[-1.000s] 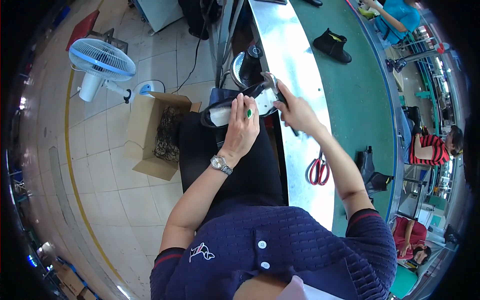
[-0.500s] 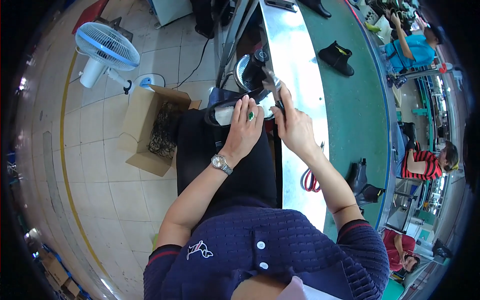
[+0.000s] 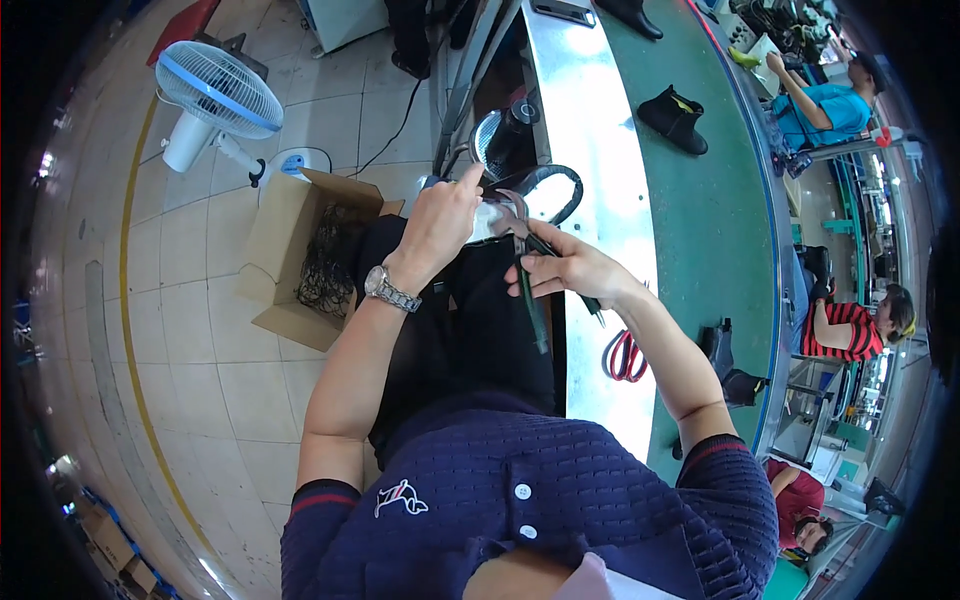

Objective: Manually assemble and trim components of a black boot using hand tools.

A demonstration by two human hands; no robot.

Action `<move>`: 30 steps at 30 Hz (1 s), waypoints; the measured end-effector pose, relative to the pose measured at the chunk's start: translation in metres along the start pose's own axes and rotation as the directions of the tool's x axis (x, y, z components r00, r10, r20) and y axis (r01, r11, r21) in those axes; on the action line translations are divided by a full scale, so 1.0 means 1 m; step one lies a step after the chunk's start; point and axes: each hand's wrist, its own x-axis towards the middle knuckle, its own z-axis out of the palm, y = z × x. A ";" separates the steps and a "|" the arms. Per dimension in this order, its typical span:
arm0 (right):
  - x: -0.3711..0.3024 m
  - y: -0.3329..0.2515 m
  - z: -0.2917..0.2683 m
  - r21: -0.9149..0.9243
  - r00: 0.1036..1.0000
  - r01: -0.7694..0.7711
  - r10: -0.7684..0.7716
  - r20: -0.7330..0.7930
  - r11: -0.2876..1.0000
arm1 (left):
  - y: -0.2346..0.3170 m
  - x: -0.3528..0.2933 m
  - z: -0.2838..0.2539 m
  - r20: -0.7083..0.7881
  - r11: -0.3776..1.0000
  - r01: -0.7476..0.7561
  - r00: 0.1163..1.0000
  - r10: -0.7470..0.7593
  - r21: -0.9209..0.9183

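A black boot (image 3: pixel 575 185) lies across my lap and the bench's edge, its dark rim curving round a pale inside. My left hand (image 3: pixel 437 225) is closed at the boot's left end, the index finger partly straight; the other fingertips are hidden. It wears a metal wristwatch. My right hand (image 3: pixel 575 268) grips a pair of pincers (image 3: pixel 513 217) by the dark green handles, which are spread apart. Their metal jaws are over the boot, close to my left hand. Whether they bite on anything I cannot tell.
The metal bench (image 3: pixel 600 260) runs along my right, with red-handled scissors (image 3: pixel 626 357) on it. Beyond it, a green conveyor belt (image 3: pixel 715 230) carries black boots (image 3: pixel 672 120). A cardboard box (image 3: pixel 285 265) of black cords and a fan (image 3: pixel 215 95) stand left. Co-workers sit across the belt.
My left hand has moved left and curled up from lying flat. The pincers have swung down and nearer, their handles now spread. The boot has turned, its rim now further right.
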 end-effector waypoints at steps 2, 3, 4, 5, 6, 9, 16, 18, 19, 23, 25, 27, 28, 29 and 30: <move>0.000 -0.004 0.005 -0.119 0.993 -0.017 0.003 -0.115 0.993 | 0.005 -0.001 -0.007 0.089 0.988 0.107 0.991 -0.097 -0.115; 0.004 0.012 0.005 -0.286 0.979 0.060 -0.112 -0.169 0.956 | 0.006 -0.006 -0.005 0.086 0.987 0.109 0.991 -0.100 -0.114; 0.001 0.015 0.009 -0.289 0.981 0.058 -0.109 -0.163 0.956 | 0.008 -0.013 0.001 0.012 1.000 -0.026 1.000 0.026 -0.003; -0.001 0.018 0.013 -0.391 0.966 0.064 -0.156 -0.207 0.918 | 0.012 -0.021 0.007 -0.047 0.981 -0.151 0.986 0.158 0.118; -0.001 0.021 0.014 -0.486 0.945 0.063 -0.209 -0.251 0.872 | 0.025 -0.024 0.010 0.065 0.939 -0.160 0.987 0.148 0.304; -0.005 0.011 0.009 -0.503 0.957 0.055 -0.189 -0.219 0.863 | 0.021 -0.033 0.038 -0.087 0.882 -0.149 0.974 0.209 0.447; -0.003 -0.019 0.012 -0.917 0.786 -0.038 -0.555 -0.274 0.398 | 0.017 -0.041 0.044 0.025 0.586 -0.214 0.949 0.313 0.781; 0.019 0.003 0.013 -0.959 0.808 -0.170 -0.524 -0.268 0.228 | 0.017 -0.042 0.046 0.026 0.589 -0.224 0.945 0.325 0.777; 0.020 0.005 0.009 -0.967 0.822 -0.152 -0.516 -0.239 0.207 | 0.015 -0.043 0.048 0.026 0.588 -0.226 0.944 0.328 0.777; 0.011 -0.023 0.021 -0.956 0.789 -0.021 -0.582 -0.196 0.293 | 0.007 -0.054 0.052 -0.029 0.684 -0.224 0.941 0.338 0.694; 0.017 -0.009 0.030 -0.931 0.703 -0.028 -0.655 -0.276 0.363 | 0.006 -0.048 0.052 -0.069 0.694 -0.220 0.929 0.363 0.686; 0.025 0.007 0.032 -0.924 0.768 -0.132 -0.552 -0.325 0.360 | 0.003 -0.049 0.052 -0.072 0.686 -0.269 0.903 0.425 0.676; 0.024 0.008 0.028 -0.923 0.765 -0.133 -0.554 -0.327 0.361 | 0.001 -0.049 0.052 -0.072 0.685 -0.272 0.901 0.428 0.676; 0.022 0.005 0.022 -0.941 0.796 -0.119 -0.537 -0.281 0.316 | -0.002 -0.049 0.052 -0.097 0.731 -0.271 0.904 0.417 0.626; 0.020 -0.001 0.021 -0.957 0.827 -0.099 -0.512 -0.232 0.273 | -0.002 -0.051 0.052 -0.120 0.776 -0.266 0.909 0.400 0.572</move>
